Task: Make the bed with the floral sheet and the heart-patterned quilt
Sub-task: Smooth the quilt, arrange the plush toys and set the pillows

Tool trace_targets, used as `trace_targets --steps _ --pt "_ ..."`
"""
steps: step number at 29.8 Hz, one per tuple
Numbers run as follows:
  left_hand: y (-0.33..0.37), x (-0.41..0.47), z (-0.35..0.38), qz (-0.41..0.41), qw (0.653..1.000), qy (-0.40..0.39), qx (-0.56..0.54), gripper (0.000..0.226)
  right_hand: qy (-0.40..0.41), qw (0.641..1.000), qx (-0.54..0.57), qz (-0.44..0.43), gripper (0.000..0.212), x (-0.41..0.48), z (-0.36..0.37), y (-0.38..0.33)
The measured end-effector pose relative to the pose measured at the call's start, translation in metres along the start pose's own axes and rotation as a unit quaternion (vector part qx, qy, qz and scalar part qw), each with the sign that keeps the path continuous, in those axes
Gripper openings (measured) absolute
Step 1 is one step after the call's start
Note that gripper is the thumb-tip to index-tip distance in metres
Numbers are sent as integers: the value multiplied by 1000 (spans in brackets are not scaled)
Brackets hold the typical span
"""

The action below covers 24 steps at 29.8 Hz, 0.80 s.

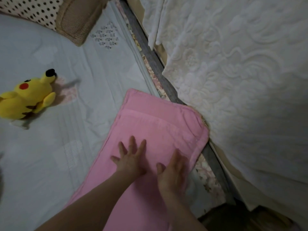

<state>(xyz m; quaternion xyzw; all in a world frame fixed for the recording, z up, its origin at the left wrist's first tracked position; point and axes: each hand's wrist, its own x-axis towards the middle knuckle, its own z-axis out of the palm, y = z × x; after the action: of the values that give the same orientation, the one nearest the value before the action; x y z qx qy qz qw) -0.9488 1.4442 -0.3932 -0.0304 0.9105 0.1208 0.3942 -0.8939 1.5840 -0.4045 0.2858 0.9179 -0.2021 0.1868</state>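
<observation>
A yellow plush toy (28, 97) lies on its side at the left of the bed, on the pale heart-patterned quilt (50, 147), which is spread flat over the mattress. A polka-dot pillow (33, 9) and a tan cushion (78, 19) sit at the head. A folded pink blanket (150, 117) rests on the quilt near the bed's right edge. The left hand (131, 157) presses flat on it, fingers spread; the right hand (173, 170), slightly blurred, lies flat beside it, fingers together. The floral sheet (205, 172) shows as a strip along the edge, beside a grey rail (150, 55) and a white embossed cloth (233, 80).
</observation>
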Motion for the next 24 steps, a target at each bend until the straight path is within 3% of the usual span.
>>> trace_targets --steps 3,5,8,12,15,24 --pt "-8 8 3 -88 995 21 -47 133 -34 995 41 87 111 6 18 18" --pt "-19 14 10 -100 993 32 -56 135 -66 990 74 100 118 11 26 24" --pt "-39 28 20 -62 994 80 -42 122 -66 990 81 92 107 17 33 16" --pt "-53 38 12 7 992 114 -46 83 12 996 44 71 77 10 34 -7" --pt "-59 20 3 24 991 125 -36 65 54 996 66 28 71 -19 27 -14" --pt "-112 -101 -68 21 981 182 -60 63 109 988 57 -95 70 -117 -47 -84"
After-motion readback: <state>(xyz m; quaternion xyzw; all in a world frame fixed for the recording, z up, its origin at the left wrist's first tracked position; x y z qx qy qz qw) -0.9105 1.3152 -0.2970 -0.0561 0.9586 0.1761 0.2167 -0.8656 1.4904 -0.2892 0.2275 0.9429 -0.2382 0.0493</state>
